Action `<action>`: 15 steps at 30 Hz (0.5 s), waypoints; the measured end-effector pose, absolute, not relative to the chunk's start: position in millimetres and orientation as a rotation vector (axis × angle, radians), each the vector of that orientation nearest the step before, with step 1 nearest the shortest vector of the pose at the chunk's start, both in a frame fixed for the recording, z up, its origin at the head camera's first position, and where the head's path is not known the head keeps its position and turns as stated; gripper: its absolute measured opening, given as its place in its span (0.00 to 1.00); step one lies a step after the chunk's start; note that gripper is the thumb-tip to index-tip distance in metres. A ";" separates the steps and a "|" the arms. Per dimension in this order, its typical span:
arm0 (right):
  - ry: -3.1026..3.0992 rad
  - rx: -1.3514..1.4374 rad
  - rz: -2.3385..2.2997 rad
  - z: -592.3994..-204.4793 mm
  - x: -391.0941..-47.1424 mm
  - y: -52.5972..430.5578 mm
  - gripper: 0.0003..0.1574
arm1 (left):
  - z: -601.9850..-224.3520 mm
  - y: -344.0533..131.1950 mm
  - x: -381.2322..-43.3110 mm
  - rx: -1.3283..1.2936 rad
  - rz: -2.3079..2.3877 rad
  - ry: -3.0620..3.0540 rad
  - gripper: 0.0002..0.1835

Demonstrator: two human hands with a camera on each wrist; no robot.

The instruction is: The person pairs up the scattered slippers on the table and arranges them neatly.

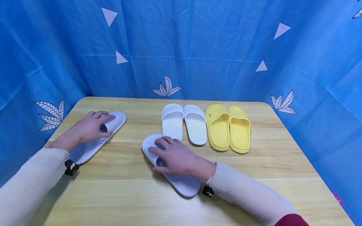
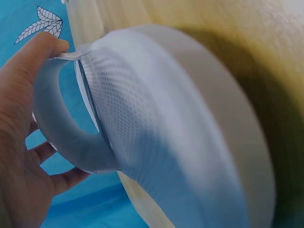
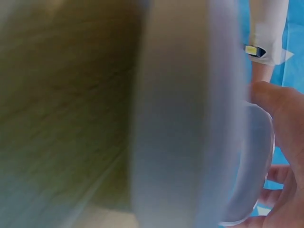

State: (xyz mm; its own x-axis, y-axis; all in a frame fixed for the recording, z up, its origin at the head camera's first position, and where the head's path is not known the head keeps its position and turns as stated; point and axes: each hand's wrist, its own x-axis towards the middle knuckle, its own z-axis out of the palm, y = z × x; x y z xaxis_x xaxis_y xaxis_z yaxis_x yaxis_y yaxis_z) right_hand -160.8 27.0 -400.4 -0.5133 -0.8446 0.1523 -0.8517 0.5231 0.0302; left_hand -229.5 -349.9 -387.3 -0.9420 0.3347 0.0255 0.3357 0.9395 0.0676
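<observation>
My left hand (image 1: 89, 125) grips the strap of a pale lavender-grey slipper (image 1: 85, 152) at the left of the table. In the left wrist view the thumb lies at one end of that strap (image 2: 80, 147), with fingers at its other side and the textured footbed beyond. Near the table's middle, my right hand (image 1: 179, 158) holds a matching slipper (image 1: 185, 184) by its strap, toe pointing to the far left. The right wrist view shows the thumb and fingers around this strap (image 3: 256, 147), and the sole's blurred side edge.
A pair of white slippers (image 1: 196, 128) stands side by side at the back, close beyond the right hand's slipper. Right of them is a pair of yellow clogs (image 1: 222, 133). Blue curtain (image 1: 181, 37) hangs behind and beside the wooden table (image 1: 118, 201).
</observation>
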 end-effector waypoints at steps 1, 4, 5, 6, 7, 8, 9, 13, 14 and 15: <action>-2.614 1.456 0.066 -400.5 -161.2 26.0 0.42 | -387.2 -349.6 -229.5 -0.532 -0.112 -3.081 0.38; -2.617 1.435 0.054 -401.4 -163.5 23.1 0.42 | -387.6 -348.7 -229.6 -0.521 -0.110 -3.084 0.38; -2.615 1.430 0.051 -401.8 -164.4 22.1 0.42 | -388.0 -348.6 -229.9 -0.511 -0.105 -3.089 0.38; -2.613 1.426 0.050 -402.0 -165.4 21.1 0.42 | -388.2 -348.3 -229.9 -0.503 -0.100 -3.094 0.38; -2.609 1.422 0.048 -402.2 -166.3 20.2 0.42 | -388.7 -348.3 -230.3 -0.494 -0.097 -3.098 0.38; -2.605 1.418 0.046 -402.4 -167.4 19.0 0.42 | -388.9 -348.2 -230.5 -0.491 -0.095 -3.099 0.38; -2.599 1.414 0.046 -402.4 -168.5 17.9 0.41 | -389.4 -348.4 -231.0 -0.488 -0.094 -3.098 0.39; -2.585 1.392 0.040 -402.7 -172.9 12.2 0.41 | -389.8 -348.2 -231.5 -0.496 -0.100 -3.075 0.39; -2.584 1.384 0.038 -402.7 -174.2 10.5 0.41 | -389.9 -348.1 -231.5 -0.501 -0.102 -3.070 0.39; -2.585 1.376 0.034 -402.6 -175.4 8.8 0.41 | -390.0 -347.9 -231.5 -0.501 -0.103 -3.068 0.38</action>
State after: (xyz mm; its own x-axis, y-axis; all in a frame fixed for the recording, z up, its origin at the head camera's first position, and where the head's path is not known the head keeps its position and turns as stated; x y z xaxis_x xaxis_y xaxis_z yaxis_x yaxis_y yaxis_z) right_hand -175.4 8.8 -402.6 -0.5407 -0.8177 0.1974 -0.8226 0.5631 0.0793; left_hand -231.5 -347.9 -390.0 -0.9476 0.3167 0.0419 0.3188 0.9459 0.0599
